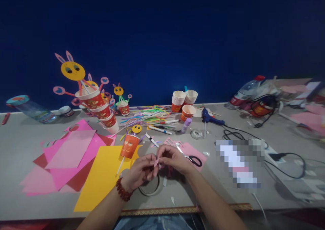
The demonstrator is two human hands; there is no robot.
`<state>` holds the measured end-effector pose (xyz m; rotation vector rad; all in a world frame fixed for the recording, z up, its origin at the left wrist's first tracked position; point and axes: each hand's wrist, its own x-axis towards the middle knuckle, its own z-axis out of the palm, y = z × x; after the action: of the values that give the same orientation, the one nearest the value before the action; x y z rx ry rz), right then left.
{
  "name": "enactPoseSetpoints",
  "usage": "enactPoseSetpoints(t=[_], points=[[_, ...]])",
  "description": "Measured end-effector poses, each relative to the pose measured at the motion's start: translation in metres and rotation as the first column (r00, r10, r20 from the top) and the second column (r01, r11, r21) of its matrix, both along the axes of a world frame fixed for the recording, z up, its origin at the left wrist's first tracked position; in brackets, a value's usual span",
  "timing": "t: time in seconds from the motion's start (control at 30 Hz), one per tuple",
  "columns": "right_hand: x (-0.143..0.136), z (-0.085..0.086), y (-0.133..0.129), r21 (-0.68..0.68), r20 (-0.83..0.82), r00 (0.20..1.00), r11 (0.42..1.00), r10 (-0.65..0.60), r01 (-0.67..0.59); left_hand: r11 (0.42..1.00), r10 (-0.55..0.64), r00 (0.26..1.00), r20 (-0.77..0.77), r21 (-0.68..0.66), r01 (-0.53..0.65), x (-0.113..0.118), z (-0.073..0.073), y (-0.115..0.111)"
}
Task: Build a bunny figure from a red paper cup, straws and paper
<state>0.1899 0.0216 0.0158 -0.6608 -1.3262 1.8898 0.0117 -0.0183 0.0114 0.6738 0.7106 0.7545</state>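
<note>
Close together over the front middle of the table, my left hand (pixel 143 169) and my right hand (pixel 171 157) pinch a small pink paper piece (pixel 156 162) between their fingertips. A red bead bracelet (pixel 123 190) circles my left wrist. Under the hands lies a tape ring (pixel 149 192), partly hidden. Black-handled scissors (pixel 195 160) rest on cut pink paper (pixel 200 152) just beyond my right hand. Left of the hands, an orange paper cup (pixel 130 146) with a drawn face, a stick and a small yellow face on top lies at the edge of a yellow sheet (pixel 101 176).
Pink and red sheets (pixel 71 148) spread at the left. Stacked red cups with a bunny figure (pixel 73 71) stand behind them. Colourful sticks (pixel 152 115), white cups (pixel 179 96), a glue stick (pixel 186 125) and a blue glue gun (pixel 212 118) with its cord lie toward the back.
</note>
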Motion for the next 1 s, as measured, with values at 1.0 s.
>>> enactPoseSetpoints(t=[1.0], points=[[0.014, 0.014, 0.008, 0.007, -0.040, 0.928, 0.929, -0.369, 0.370, 0.771, 0.575, 0.623, -0.530, 0.606, -0.196, -0.037, 0.002, -0.008]])
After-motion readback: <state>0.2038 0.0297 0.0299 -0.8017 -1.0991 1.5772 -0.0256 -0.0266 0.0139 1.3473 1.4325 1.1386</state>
